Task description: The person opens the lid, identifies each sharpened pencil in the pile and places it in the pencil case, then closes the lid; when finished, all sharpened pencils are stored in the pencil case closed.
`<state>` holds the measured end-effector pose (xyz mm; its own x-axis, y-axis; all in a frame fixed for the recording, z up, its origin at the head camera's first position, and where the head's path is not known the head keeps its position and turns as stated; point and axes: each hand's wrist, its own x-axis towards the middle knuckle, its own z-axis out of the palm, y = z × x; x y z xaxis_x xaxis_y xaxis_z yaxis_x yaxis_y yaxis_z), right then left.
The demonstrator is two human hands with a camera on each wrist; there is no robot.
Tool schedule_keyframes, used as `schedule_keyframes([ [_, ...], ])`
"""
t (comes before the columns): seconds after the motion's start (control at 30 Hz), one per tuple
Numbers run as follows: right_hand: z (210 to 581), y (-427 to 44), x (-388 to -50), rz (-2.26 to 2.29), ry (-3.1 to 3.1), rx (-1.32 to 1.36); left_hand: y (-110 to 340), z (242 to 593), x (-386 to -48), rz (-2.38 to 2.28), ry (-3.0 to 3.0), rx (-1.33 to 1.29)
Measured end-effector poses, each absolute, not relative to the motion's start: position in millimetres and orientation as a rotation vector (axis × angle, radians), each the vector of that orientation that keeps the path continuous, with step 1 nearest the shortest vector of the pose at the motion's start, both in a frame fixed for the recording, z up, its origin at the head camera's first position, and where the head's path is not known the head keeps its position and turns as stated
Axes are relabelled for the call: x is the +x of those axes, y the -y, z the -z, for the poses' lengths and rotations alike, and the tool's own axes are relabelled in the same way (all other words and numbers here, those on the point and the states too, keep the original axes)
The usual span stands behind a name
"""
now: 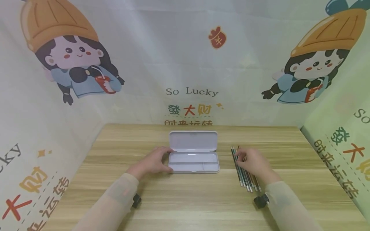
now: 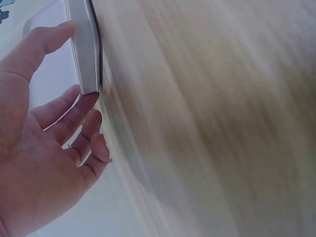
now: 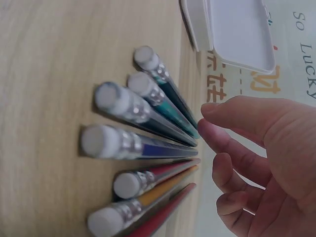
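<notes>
A white pencil case [image 1: 185,167] lies open on the table, its lid [image 1: 193,141] raised at the back and its compartments bare. At its left end my left hand [image 1: 148,163] holds it, thumb on the front corner and fingers at the back. To the right of the case lie several pencils [image 3: 170,150] side by side, white erasers towards me, in dark, teal, blue, red and yellow. Just over their farther part hovers my right hand [image 1: 254,162], thumb and index fingertips close together, other fingers loosely bent. No pencil shows clearly between those fingertips.
The wood-grain table [image 1: 185,202] ends at a printed cloth [image 1: 190,70] at the back, with more cloth along both sides. A small black device [image 1: 261,201] sits at the right wrist, another [image 1: 136,201] at the left.
</notes>
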<state>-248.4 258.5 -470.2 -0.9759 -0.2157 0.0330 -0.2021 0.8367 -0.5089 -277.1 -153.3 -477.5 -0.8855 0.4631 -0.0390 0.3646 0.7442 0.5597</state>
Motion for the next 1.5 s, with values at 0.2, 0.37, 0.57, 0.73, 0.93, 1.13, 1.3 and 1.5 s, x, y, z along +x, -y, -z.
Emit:
schedule_keyframes([
  [0.2, 473.9, -255.1, -248.7, 0.806, -2.999, -0.335, 154.0, 477.1, -277.1, -0.838, -2.767, 0.657],
  [0.37, 472.1, -252.1, -247.5, 0.784, -3.002, -0.318, 154.2, 478.7, -277.3, -0.835, -2.771, 0.662],
  [0.57, 469.8, -248.5, -245.0, 0.744, -3.014, -0.314, 154.4, 479.6, -276.7, -0.849, -2.769, 0.671],
  [0.73, 471.6, -245.9, -246.3, 0.707, -3.035, -0.355, 154.3, 480.1, -277.1, -0.85, -2.766, 0.658],
  [0.93, 474.3, -239.0, -248.7, 0.64, -3.029, -0.352, 153.8, 479.0, -276.8, -0.859, -2.759, 0.646],
  [1.13, 473.2, -231.6, -248.1, 0.622, -3.032, -0.314, 153.4, 478.4, -275.9, -0.84, -2.764, 0.656],
  [1.3, 470.9, -227.4, -246.2, 0.622, -3.027, -0.291, 153.2, 478.0, -275.5, -0.843, -2.766, 0.655],
  [1.5, 471.0, -224.3, -245.1, 0.628, -3.034, -0.267, 154.2, 478.4, -276.1, -0.848, -2.762, 0.661],
])
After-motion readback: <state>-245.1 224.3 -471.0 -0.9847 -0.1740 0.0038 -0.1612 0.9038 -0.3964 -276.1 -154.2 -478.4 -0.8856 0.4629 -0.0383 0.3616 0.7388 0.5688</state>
